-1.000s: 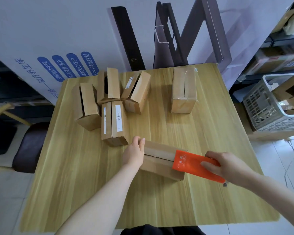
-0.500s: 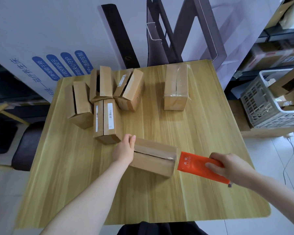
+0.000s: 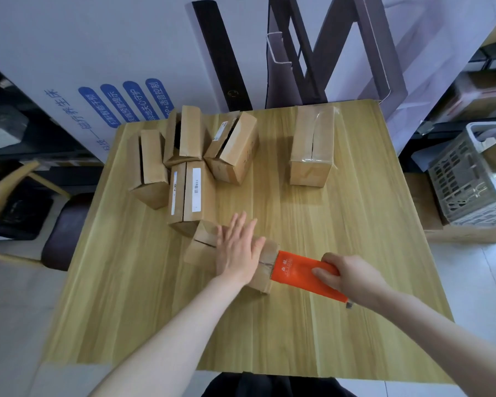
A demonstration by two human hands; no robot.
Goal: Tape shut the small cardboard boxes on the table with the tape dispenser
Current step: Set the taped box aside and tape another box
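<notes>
Cardboard box [image 3: 204, 239] under flat, spread left hand [image 3: 236, 247]; right hand [image 3: 347, 275] grips orange tape dispenser [image 3: 298, 270] touching box end.

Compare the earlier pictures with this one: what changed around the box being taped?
The left hand let go of the left end of the near cardboard box and now lies flat on its top, fingers straight. The orange tape dispenser, drawn clear of the box's right end half a second ago, is back against that end. The right hand still grips the dispenser; the other boxes stayed put.
</notes>
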